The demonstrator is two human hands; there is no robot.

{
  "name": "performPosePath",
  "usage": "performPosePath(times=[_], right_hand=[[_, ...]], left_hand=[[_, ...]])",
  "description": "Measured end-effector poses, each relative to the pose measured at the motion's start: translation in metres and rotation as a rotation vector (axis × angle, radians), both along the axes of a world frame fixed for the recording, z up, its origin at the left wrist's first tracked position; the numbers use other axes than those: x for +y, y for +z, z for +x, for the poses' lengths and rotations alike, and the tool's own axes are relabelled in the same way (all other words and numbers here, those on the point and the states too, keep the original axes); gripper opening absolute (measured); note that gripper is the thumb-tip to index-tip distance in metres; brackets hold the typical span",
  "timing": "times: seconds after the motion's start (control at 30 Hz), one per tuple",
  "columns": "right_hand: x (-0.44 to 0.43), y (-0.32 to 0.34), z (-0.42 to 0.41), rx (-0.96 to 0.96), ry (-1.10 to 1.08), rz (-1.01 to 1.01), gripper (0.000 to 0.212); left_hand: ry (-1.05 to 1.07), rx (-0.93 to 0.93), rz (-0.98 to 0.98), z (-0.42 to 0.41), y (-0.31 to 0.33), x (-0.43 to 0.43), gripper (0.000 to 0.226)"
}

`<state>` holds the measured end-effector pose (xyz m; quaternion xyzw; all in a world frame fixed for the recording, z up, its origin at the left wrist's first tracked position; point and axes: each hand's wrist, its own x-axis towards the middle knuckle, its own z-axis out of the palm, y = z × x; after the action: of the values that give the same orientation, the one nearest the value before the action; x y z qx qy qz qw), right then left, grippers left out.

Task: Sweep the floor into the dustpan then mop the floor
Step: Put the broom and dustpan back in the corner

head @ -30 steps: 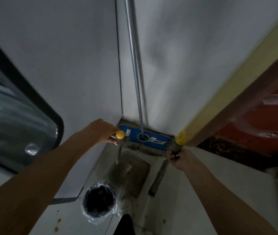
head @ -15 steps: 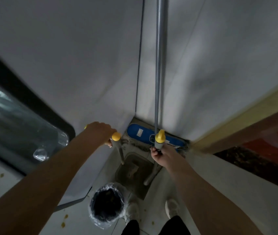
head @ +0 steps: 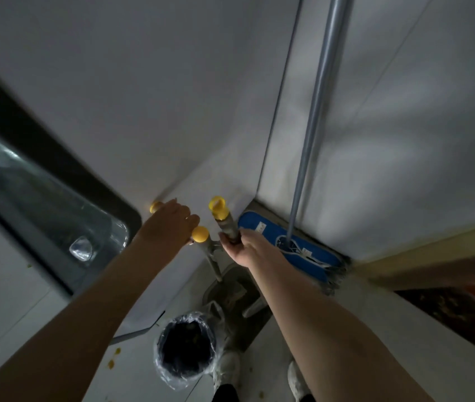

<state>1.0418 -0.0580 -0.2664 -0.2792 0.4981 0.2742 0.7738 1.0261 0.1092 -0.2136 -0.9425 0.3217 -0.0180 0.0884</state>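
Note:
My left hand (head: pixel 169 221) grips the yellow-capped crossbar of the dustpan handle (head: pixel 200 234). The grey dustpan (head: pixel 230 291) stands on the floor in the corner below it. My right hand (head: pixel 240 248) holds the broom handle (head: pixel 221 216), which has a yellow cap on top; its brush end is hidden behind my arm. A mop with a blue flat head (head: pixel 302 256) and a long silver pole (head: pixel 314 123) leans upright against the wall in the corner, just right of my right hand.
A round bin (head: pixel 185 348) lined with clear plastic stands on the floor below the dustpan, beside my white shoes (head: pixel 297 378). A dark-framed glass panel (head: pixel 36 198) is at the left. Yellow crumbs (head: pixel 114 355) lie on the floor. A brown and yellow doorframe (head: pixel 433 256) runs at the right.
My right hand has brought the broom handle leftward, close to the dustpan handle in the corner. The view has swung left, and the mop now sits right of both hands.

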Motion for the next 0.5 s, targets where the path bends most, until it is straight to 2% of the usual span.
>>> performPosePath(times=[0.17,0.3,0.37,0.43,0.5], right_hand=[[0.02,-0.018,0.016,0.0,0.303,0.003,0.019],[0.032,-0.022,0.023,-0.029,0.599,-0.127,0.023],[0.04,-0.021,0.024,-0.068,0.802,-0.238,0.031],[0.047,-0.02,0.025,-0.189,1.03,-0.433,0.035],[0.05,-0.021,0.029,-0.302,1.164,-0.532,0.034]], left_hand=[[0.053,-0.069,-0.143,-0.02,-0.006,0.016,0.047],[0.103,-0.149,-0.34,-0.04,-0.009,0.033,0.051],[0.118,-0.156,-0.352,-0.047,-0.009,0.038,0.057],[0.124,-0.131,-0.354,-0.05,-0.007,0.04,0.063],[0.137,-0.119,-0.384,-0.049,-0.006,0.038,0.063]])
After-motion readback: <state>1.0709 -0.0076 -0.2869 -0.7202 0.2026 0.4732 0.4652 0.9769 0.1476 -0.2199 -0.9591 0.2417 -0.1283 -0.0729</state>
